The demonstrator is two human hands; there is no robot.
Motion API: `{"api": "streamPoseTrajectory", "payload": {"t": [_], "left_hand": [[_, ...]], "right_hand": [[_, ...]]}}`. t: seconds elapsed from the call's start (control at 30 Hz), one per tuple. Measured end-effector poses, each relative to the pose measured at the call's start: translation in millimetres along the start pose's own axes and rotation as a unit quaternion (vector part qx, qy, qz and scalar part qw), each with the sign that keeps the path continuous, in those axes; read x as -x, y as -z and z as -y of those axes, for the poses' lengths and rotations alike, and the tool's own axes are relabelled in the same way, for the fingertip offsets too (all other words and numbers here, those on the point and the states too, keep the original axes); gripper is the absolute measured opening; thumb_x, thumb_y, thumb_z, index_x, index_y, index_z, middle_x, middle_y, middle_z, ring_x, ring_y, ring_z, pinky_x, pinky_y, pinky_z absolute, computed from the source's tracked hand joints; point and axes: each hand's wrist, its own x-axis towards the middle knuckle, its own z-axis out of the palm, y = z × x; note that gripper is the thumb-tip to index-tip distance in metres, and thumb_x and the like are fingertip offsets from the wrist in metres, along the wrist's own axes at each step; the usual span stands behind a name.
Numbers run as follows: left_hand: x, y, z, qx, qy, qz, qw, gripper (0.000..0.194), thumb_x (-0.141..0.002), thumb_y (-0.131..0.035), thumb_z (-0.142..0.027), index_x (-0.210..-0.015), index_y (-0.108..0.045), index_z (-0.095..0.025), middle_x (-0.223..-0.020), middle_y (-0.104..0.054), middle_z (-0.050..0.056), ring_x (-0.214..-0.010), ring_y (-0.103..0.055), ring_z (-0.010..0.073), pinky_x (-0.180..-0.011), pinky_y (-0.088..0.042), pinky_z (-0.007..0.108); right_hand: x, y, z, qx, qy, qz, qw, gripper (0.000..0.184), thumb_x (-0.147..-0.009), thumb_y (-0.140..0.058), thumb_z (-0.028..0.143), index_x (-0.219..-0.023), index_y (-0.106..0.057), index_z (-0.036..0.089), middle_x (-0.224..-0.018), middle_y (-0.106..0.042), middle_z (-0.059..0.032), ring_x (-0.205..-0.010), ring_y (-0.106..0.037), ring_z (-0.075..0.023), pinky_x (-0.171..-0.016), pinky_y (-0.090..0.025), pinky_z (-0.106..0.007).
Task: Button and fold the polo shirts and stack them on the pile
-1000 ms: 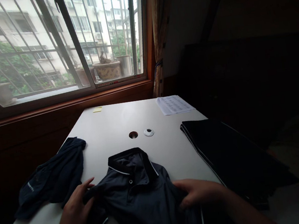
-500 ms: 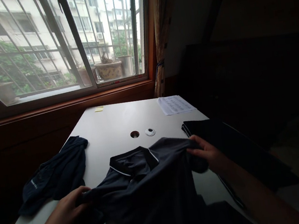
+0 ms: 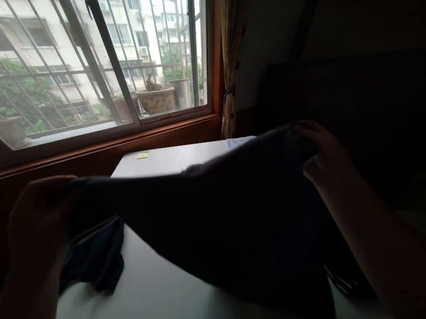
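A dark polo shirt (image 3: 221, 221) hangs stretched between my two hands, lifted above the white table (image 3: 147, 314). My left hand (image 3: 42, 208) is closed on its left end, with fingers and thumb pinching the cloth. On the other side, my right hand (image 3: 319, 148) grips the opposite end, slightly higher up. The shirt's lower edge sags toward the tabletop, and its collar is out of sight. Below my left hand a second dark garment (image 3: 96, 258) lies crumpled on the table, partly covered by the held cloth.
A yellow sticky note (image 3: 142, 155) lies at the far left of the table. Behind the raised shirt, papers (image 3: 240, 142) show only in part. Dark folded cloth with white edging (image 3: 344, 281) is at the right. A barred window (image 3: 79, 67) and a curtain (image 3: 227, 74) stand beyond.
Both hands have risen and spread apart, lifting the polo shirt off the table and pulling it taut. It now hides the table holes and most of the papers.
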Motion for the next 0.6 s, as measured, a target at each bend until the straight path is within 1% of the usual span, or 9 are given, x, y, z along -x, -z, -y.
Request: {"api": "streamPoseTrajectory", "payload": {"t": [0.03,0.1,0.17,0.23,0.27,0.33,0.4,0.5,0.6], "left_hand": [[-12.8,-8.1,-7.3,-0.040,-0.067,-0.037,0.996,0.040,-0.088,-0.062,-0.050,-0.113,-0.067,-0.019,-0.117,-0.071,-0.005,-0.112,-0.064,0.0301,-0.074,-0.055,0.045],[-33.1,-28.0,-11.6,-0.098,-0.167,-0.044,0.980,0.036,-0.096,-0.051,-0.044,-0.097,-0.069,-0.013,-0.123,-0.069,0.000,-0.128,-0.054,0.0321,-0.086,-0.049,0.051],[-40.5,-51.9,-1.2,-0.123,-0.220,0.004,0.968,0.038,-0.095,-0.051,-0.044,-0.113,-0.065,-0.013,-0.143,-0.054,0.003,-0.139,-0.042,0.0317,-0.102,-0.043,0.051],[-31.2,-76.5,20.9,-0.129,-0.250,0.055,0.958,0.048,-0.096,-0.047,-0.045,-0.133,-0.053,-0.014,-0.152,-0.042,0.006,-0.143,-0.036,0.0299,-0.109,-0.037,0.051],[-20.6,-87.5,34.5,-0.120,-0.260,0.048,0.957,0.049,-0.093,-0.055,-0.043,-0.132,-0.053,-0.013,-0.148,-0.045,0.011,-0.139,-0.040,0.0311,-0.112,-0.035,0.054],[9.7,-103.2,61.7,-0.129,-0.263,0.136,0.946,0.039,-0.093,-0.057,-0.038,-0.125,-0.060,-0.015,-0.139,-0.051,0.014,-0.133,-0.046,0.0308,-0.113,-0.036,0.053],[45.8,-107.4,83.2,-0.132,-0.258,0.267,0.919,0.028,-0.095,-0.054,-0.037,-0.114,-0.065,-0.019,-0.129,-0.057,0.012,-0.124,-0.053,0.0287,-0.108,-0.043,0.050],[95.9,-93.8,98.8,-0.123,-0.250,0.415,0.866,0.024,-0.095,-0.056,-0.036,-0.113,-0.067,-0.025,-0.120,-0.061,0.008,-0.114,-0.057,0.0256,-0.102,-0.049,0.043],[130.2,-70.8,101.9,-0.118,-0.251,0.460,0.843,0.036,-0.087,-0.068,-0.039,-0.123,-0.064,-0.031,-0.128,-0.060,0.006,-0.122,-0.053,0.0283,-0.105,-0.048,0.043]], "right_hand": [[-13.1,-5.3,-2.7,-0.033,0.019,-0.030,0.999,0.020,-0.080,-0.073,0.024,-0.092,-0.060,0.033,-0.095,-0.066,0.0058,-0.092,-0.066,-0.0138,-0.083,-0.056,-0.030],[-29.2,-13.2,-13.8,-0.058,0.017,-0.050,0.997,0.028,-0.078,-0.070,0.019,-0.101,-0.058,0.031,-0.101,-0.067,0.0058,-0.097,-0.066,-0.0115,-0.088,-0.054,-0.029],[-29.0,-14.8,-33.7,-0.036,-0.030,-0.029,0.999,0.040,-0.075,-0.072,0.019,-0.110,-0.056,0.029,-0.109,-0.067,0.0022,-0.101,-0.066,-0.0138,-0.090,-0.053,-0.033],[-13.2,-9.6,-60.6,0.031,-0.081,0.001,0.996,0.051,-0.072,-0.077,0.025,-0.117,-0.054,0.030,-0.124,-0.064,-0.0019,-0.112,-0.063,-0.0173,-0.095,-0.051,-0.038],[-0.6,-5.3,-75.0,0.083,-0.094,0.013,0.992,0.054,-0.072,-0.077,0.030,-0.120,-0.052,0.031,-0.130,-0.061,-0.0033,-0.117,-0.061,-0.0191,-0.098,-0.050,-0.040],[30.7,4.4,-101.2,0.181,-0.107,0.044,0.977,0.058,-0.073,-0.078,0.040,-0.124,-0.051,0.030,-0.138,-0.055,-0.0074,-0.121,-0.058,-0.0236,-0.100,-0.049,-0.044],[66.2,12.4,-117.9,0.256,-0.122,0.114,0.952,0.054,-0.075,-0.075,0.044,-0.120,-0.054,0.025,-0.135,-0.055,-0.0112,-0.117,-0.060,-0.0259,-0.098,-0.050,-0.044],[118.8,17.1,-119.9,0.342,-0.126,0.301,0.881,0.034,-0.085,-0.066,0.044,-0.109,-0.062,0.021,-0.121,-0.060,-0.0107,-0.104,-0.064,-0.0240,-0.089,-0.054,-0.039],[160.9,14.3,-106.5,0.367,-0.093,0.456,0.805,0.030,-0.085,-0.070,0.039,-0.110,-0.067,0.023,-0.120,-0.061,-0.0083,-0.111,-0.060,-0.0238,-0.102,-0.047,-0.039]]}}
